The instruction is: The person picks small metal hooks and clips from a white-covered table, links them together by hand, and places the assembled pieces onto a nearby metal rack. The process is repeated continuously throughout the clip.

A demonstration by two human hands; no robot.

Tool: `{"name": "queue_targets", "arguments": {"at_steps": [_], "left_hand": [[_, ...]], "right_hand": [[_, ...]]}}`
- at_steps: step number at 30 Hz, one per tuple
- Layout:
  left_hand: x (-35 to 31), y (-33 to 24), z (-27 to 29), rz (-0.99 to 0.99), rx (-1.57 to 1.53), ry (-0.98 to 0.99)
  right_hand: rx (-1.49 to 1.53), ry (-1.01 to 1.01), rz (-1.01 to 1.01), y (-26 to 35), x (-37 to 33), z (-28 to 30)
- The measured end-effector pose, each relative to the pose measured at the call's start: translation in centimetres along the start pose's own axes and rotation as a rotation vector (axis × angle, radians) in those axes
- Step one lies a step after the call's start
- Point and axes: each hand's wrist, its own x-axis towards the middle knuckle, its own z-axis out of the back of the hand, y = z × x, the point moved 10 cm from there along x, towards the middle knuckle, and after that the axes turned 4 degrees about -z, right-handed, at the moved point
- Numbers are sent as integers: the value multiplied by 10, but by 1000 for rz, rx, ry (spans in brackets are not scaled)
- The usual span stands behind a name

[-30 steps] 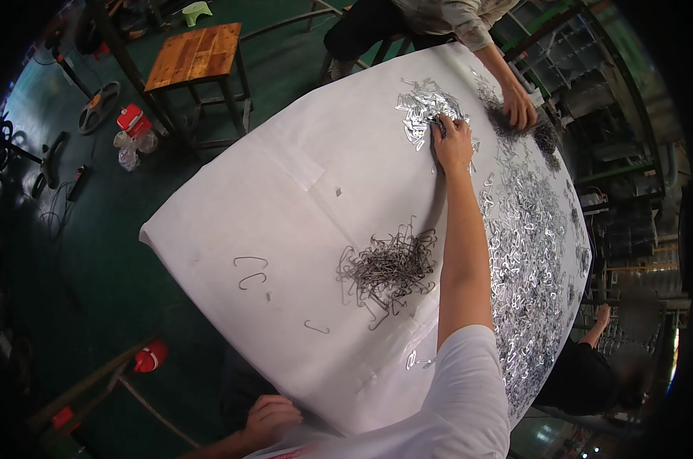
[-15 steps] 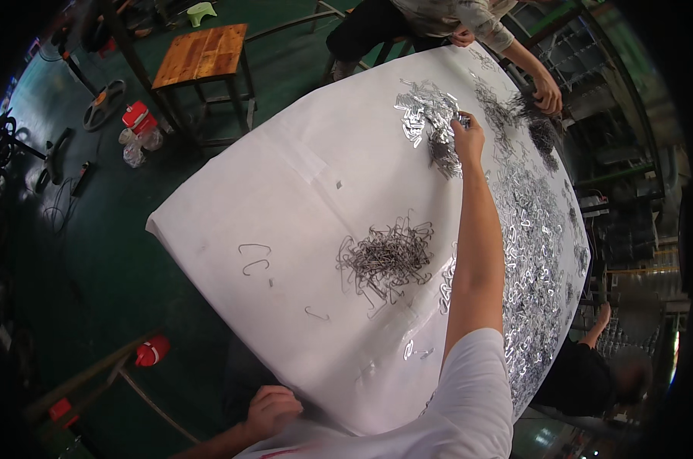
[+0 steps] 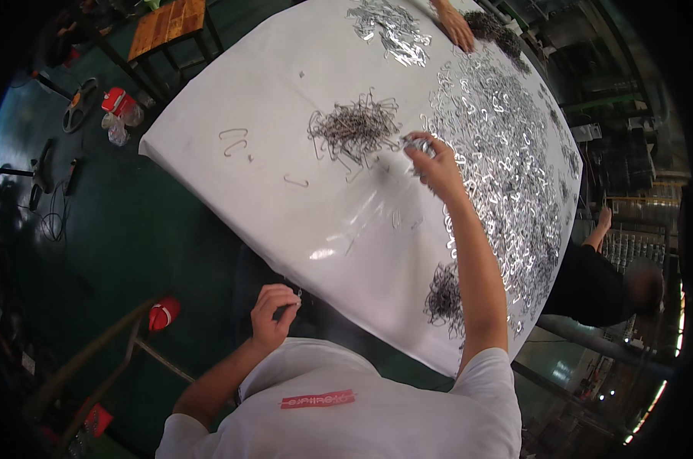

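Note:
My right hand (image 3: pixel 438 168) is above the white-covered table (image 3: pixel 270 84), its fingers closed around a bunch of shiny flat metal pieces (image 3: pixel 417 144). Just left of it lies a heap of thin bent wire hooks (image 3: pixel 354 128). Off the table's near edge, my left hand (image 3: pixel 274 312) is held with its fingers curled together; a tiny bit of something shows at the fingertips, too small to name. A wide spread of silver bent metal pieces (image 3: pixel 507 191) covers the table's right side. Several single wire hooks (image 3: pixel 234 134) lie toward the left.
Another person's hand (image 3: pixel 457 32) rests at the far side beside dark wire piles (image 3: pixel 499 34). A shiny heap of flat pieces (image 3: pixel 388 30) lies far off, a dark wire heap (image 3: pixel 444 297) near. A wooden stool (image 3: pixel 167 29) stands left; a dark-clothed person (image 3: pixel 603 283) is right.
My right hand has come back from the far shiny heap toward me, carrying metal pieces. My left hand has risen beside the near edge. The view has shifted toward me.

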Motion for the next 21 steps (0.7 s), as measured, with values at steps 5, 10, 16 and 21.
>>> {"name": "queue_targets", "arguments": {"at_steps": [5, 10, 16, 21], "left_hand": [[-19, -8, -5, -25, 22, -32], [-38, -18, -10, -58, 38, -30], [-56, -26, -10, -89, 60, -34], [-61, -28, -9, -99, 71, -48]], "right_hand": [[-414, -57, 256, -20, -63, -29], [-548, -70, 323, -18, -91, -39], [-550, -265, 420, -18, -113, -21], [-774, -341, 305, -47, -123, -69]]}}
